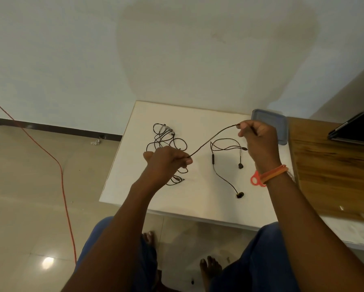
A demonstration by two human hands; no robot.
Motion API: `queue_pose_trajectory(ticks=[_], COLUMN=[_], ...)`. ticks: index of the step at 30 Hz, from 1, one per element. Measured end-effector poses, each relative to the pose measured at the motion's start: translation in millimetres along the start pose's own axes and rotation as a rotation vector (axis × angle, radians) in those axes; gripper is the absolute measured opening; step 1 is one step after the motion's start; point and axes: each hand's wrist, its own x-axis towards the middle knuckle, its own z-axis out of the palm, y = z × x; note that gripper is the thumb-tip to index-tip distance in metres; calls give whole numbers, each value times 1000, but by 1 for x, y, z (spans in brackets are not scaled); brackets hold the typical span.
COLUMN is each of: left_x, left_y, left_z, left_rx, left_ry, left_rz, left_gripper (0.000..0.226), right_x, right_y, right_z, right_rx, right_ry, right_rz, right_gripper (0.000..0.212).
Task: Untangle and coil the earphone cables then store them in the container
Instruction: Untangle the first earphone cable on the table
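Observation:
A dark earphone cable (210, 140) is stretched in the air between my two hands above a white table (134, 157). My left hand (166, 163) pinches its lower end at the table's middle left. My right hand (257, 140) grips its upper end near the back right. From the right hand the cable loops down to two black earbuds (240, 165) lying on the table. A second, tangled black cable (166, 140) lies behind and under my left hand. A grey-blue container (282, 127) sits at the back right, partly hidden by my right hand.
An orange ring-shaped object (255, 180) lies by my right wrist. A wooden surface (332, 165) adjoins the table on the right, with a dark laptop (358, 127) on it. An orange cord (58, 171) runs over the floor at left. My knees and bare feet are below the table's front edge.

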Motion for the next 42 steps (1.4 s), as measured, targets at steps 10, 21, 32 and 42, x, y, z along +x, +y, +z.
queue_pose_trajectory(ticks=[10, 21, 32, 42], left_x=[-1, 5, 8, 8], left_y=[16, 3, -3, 3], left_z=[7, 0, 6, 17], left_rx=[73, 197, 185, -10], left_ry=[165, 57, 150, 63], left_rz=[187, -41, -141, 126], left_gripper=[17, 21, 23, 21], right_x=[-32, -6, -2, -37], right_y=[-15, 3, 19, -14], right_z=[35, 9, 6, 42], right_rx=[-259, -464, -509, -336], right_ry=[-645, -122, -178, -669], right_rz=[-348, -370, -95, -381], right_gripper=[34, 18, 19, 21])
